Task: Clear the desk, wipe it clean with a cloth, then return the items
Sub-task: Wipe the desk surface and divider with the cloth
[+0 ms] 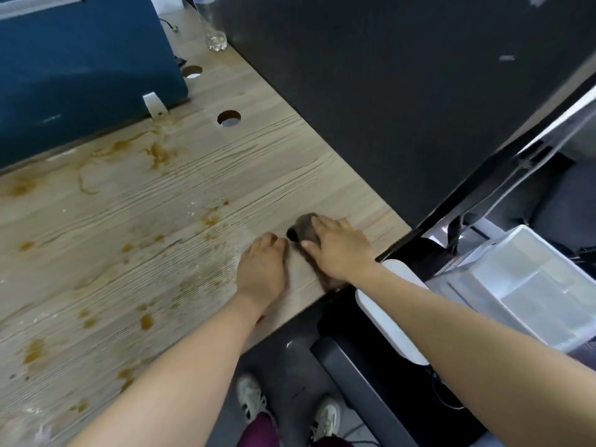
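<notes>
We have the dark cloth (304,232) under our right hand (338,250), whose fingers lie straight and flat over it, pressing it to the bench (290,175) near the bench's right front corner; part of the cloth pokes out ahead of the fingertips and a fold seems to trail back under the palm toward the bench edge. Our left hand (263,269) rests just to the left of the right one, fingers bent down at the knuckles onto the wood, holding nothing that we can see. What matters for the next stroke is direction: the brown stains (154,153) all lie to the left of both hands, some far forward near the blue divider (80,69), some closer along the front edge, while the patch right around the hands looks mostly clean. So we judge the cloth must sweep leftward, past the left hand, which sits in that path. A clear bottle (214,33) stands far ahead of the hands.
</notes>
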`<state>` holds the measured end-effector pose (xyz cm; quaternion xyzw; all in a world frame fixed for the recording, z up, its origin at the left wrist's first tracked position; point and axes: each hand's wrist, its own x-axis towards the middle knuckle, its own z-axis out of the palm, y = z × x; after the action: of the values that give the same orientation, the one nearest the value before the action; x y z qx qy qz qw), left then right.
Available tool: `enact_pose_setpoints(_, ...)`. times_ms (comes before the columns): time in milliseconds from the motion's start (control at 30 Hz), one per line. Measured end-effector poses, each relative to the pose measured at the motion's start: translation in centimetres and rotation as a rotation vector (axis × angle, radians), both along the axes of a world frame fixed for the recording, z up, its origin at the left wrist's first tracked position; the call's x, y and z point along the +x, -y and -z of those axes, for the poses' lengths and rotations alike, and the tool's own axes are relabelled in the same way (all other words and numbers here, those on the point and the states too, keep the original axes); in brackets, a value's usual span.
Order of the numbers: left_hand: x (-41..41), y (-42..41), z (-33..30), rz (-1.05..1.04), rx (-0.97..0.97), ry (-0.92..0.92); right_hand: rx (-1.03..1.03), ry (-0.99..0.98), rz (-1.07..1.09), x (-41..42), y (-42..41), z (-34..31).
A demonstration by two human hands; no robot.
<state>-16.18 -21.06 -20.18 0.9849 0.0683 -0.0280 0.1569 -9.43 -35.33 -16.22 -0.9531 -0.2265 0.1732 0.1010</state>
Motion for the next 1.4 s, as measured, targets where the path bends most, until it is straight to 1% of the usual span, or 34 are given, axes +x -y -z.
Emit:
enact_pose_setpoints(33, -0.1, -1.3, 0.1, -0.01, 0.015, -0.018, -0.001, -0.064, -0.037, -0.3, -1.1, 0.9)
enact_pose_setpoints(100, -0.2, -3.9, 0.1, -0.051, 0.027, -0.045, -0.033, -0.083, -0.117, -0.3, -2.4, 2.9)
enact_pose_setpoints(167, 0.1, -6.5, 0.1, -0.113, 0.027, -0.038, -0.051, -0.032, -0.156, -0.3, -3.5, 4.6)
enact_pose_setpoints(267, 1.4, -9.8, 0.6, -0.163, 0.028, -0.006, -0.036, 0.062, -0.17, -0.3, -6.6, 5.4)
enact_pose_setpoints(367, 3.3, -13.0, 1.3, -0.185, 0.023, 0.044, -0.018, 0.113, -0.153, 1.1, -11.4, 5.7)
enact_pose_setpoints(500, 6.0, -17.6, 2.0, -0.234, 0.021, 0.068, -0.009, 0.124, -0.093, 5.0, -16.4, 6.4)
enact_pose_setpoints(633, 8.5, -21.7, 2.2, -0.251, 0.035, 0.08, -0.019, 0.131, -0.07, 8.8, -19.5, 6.5)
enact_pose_setpoints(833, 12.0, -27.1, 2.7, -0.338, 0.059, 0.068, -0.034, 0.175, -0.069, 14.3, -24.8, 6.9)
enact_pose_setpoints(1000, 13.8, -30.3, 2.7, -0.426, 0.071, 0.063, -0.019, 0.227, -0.107, 19.3, -29.2, 7.2)
enact_pose_setpoints(1100, 13.9, -31.2, 3.4, -0.431, 0.101, 0.023, -0.016, 0.253, -0.115, 22.4, -31.5, 7.2)
enact_pose_setpoints(1167, 13.9, -31.5, 4.0, -0.435, 0.124, 0.034, -0.001, 0.259, -0.111, 24.4, -32.8, 7.2)
enact_pose_setpoints(1267, 13.7, -31.5, 4.3, -0.473, 0.12, 0.058, 0.062, 0.273, -0.064, 27.2, -34.3, 7.1)
enact_pose_setpoints(1400, 13.7, -31.4, 4.2, -0.483, 0.129, 0.084, 0.149, 0.358, 0.044, 29.1, -35.7, 7.0)
